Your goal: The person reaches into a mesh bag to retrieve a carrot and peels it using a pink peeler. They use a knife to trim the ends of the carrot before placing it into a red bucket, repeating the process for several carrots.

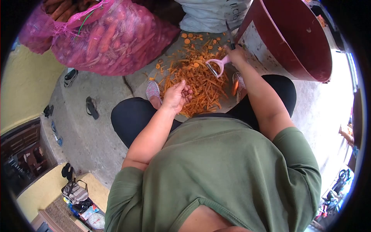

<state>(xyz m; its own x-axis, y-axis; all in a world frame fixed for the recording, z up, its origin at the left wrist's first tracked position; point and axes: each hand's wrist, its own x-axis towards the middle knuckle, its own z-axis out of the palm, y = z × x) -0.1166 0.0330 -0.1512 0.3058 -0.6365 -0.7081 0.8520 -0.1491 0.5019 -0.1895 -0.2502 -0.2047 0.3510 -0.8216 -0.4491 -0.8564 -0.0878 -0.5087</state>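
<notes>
My right hand [236, 55] grips a pink Y-shaped peeler [223, 65], its metal blade hanging over the peelings. The same hand also holds a knife [229, 34] with a black handle, blade pointing away from me. Palm turned up, my left hand [177, 96] is loosely curled with nothing visible in it, just above the left side of the pile. Orange carrot peelings [197, 77] cover the floor between my feet, with round cut carrot ends [187, 41] scattered at the far side. One carrot [235, 87] is beside my right shoe.
A pink mesh sack [112, 42] full of carrots stands at the far left. A white sack [212, 15] is straight ahead, and a large dark red tub [297, 42] stands on the right. Loose sandals [91, 107] lie on the concrete floor at left.
</notes>
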